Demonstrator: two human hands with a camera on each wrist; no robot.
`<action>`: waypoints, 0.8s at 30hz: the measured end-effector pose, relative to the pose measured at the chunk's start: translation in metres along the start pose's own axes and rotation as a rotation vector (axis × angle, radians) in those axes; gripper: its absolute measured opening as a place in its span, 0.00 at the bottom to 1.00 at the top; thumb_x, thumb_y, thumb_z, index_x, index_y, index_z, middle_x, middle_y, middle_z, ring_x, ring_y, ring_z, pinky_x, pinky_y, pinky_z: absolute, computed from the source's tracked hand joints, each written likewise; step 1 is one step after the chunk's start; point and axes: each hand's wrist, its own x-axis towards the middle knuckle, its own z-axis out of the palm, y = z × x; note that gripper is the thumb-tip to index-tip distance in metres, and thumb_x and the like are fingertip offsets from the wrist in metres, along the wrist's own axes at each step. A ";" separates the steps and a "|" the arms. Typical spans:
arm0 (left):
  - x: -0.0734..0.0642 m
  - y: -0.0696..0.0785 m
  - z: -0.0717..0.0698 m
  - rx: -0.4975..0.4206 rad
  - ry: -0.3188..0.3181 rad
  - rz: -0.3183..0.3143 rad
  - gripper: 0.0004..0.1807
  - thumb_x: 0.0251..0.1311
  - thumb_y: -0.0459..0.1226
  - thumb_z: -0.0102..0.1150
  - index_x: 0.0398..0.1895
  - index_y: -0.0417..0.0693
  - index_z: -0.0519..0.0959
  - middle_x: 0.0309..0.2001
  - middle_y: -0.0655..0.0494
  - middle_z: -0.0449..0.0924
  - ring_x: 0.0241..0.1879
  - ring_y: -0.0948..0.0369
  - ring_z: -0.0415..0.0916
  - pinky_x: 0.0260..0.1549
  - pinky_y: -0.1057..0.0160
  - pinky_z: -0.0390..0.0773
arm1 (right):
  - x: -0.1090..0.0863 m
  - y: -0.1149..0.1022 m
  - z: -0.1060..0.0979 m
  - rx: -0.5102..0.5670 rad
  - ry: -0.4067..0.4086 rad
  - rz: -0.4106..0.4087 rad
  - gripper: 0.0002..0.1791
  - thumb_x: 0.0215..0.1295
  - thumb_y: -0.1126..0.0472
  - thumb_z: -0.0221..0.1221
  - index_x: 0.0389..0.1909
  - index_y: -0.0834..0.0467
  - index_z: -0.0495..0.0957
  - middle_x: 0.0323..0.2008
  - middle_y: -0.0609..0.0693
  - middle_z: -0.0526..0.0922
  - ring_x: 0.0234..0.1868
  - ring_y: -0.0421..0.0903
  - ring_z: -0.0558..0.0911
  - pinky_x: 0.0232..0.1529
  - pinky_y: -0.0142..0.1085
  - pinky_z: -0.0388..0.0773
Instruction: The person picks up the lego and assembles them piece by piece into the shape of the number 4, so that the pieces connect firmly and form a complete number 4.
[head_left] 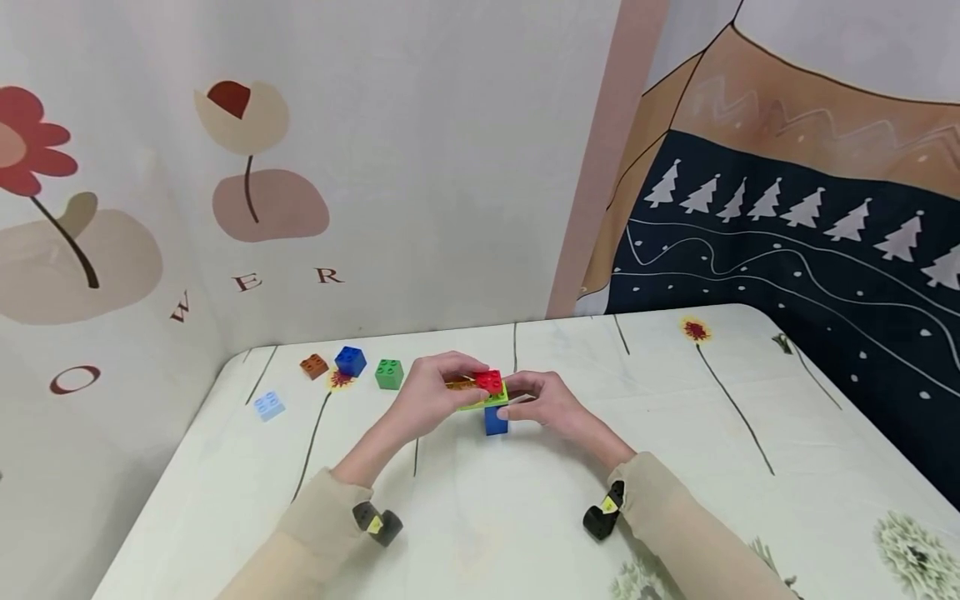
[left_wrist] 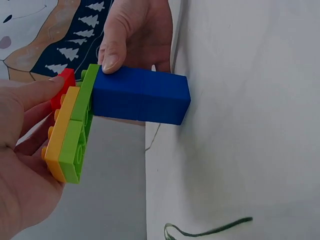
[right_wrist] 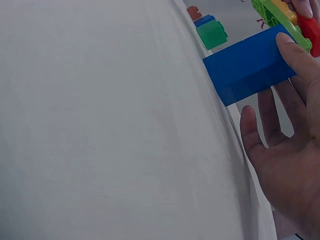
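Between the two hands is a joined toy brick build. Its lime-green layer (left_wrist: 82,107) carries a red brick (head_left: 489,381) and a yellow-orange brick (left_wrist: 62,135) on top. Under one end of that layer stands a column of two blue bricks (left_wrist: 142,95), a thin seam showing between them. The left hand (head_left: 433,387) grips the upper part, its thumb at the red brick and its fingers behind the yellow-orange one. From the other side the right hand (head_left: 547,404) pinches the upper blue brick, thumb near where it meets the lime-green layer.
On the table's left lie loose bricks: a brown one (head_left: 314,366), a dark blue one (head_left: 350,361), a green one (head_left: 389,374) and a light blue one (head_left: 269,406). A flower-print white cloth (head_left: 480,517) covers the table. Printed curtains (head_left: 450,167) hang behind it.
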 end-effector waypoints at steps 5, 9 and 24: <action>0.001 0.004 0.004 0.031 0.003 -0.020 0.18 0.56 0.31 0.76 0.52 0.46 0.87 0.48 0.56 0.86 0.49 0.56 0.82 0.48 0.60 0.84 | 0.000 -0.001 -0.001 0.002 -0.010 -0.022 0.23 0.64 0.63 0.71 0.58 0.63 0.82 0.52 0.55 0.86 0.54 0.53 0.82 0.52 0.41 0.83; 0.002 0.003 0.006 0.071 0.004 -0.034 0.17 0.57 0.31 0.75 0.51 0.45 0.88 0.47 0.56 0.86 0.50 0.55 0.80 0.48 0.60 0.84 | 0.000 -0.001 0.000 0.001 -0.007 -0.027 0.22 0.64 0.63 0.71 0.58 0.63 0.82 0.52 0.55 0.86 0.54 0.53 0.82 0.52 0.41 0.82; 0.002 0.004 0.008 0.119 -0.005 -0.048 0.16 0.56 0.33 0.76 0.49 0.48 0.89 0.46 0.58 0.87 0.50 0.56 0.79 0.48 0.59 0.83 | 0.000 0.000 0.001 0.012 -0.003 -0.014 0.22 0.64 0.63 0.71 0.58 0.63 0.82 0.52 0.55 0.86 0.54 0.53 0.82 0.51 0.40 0.82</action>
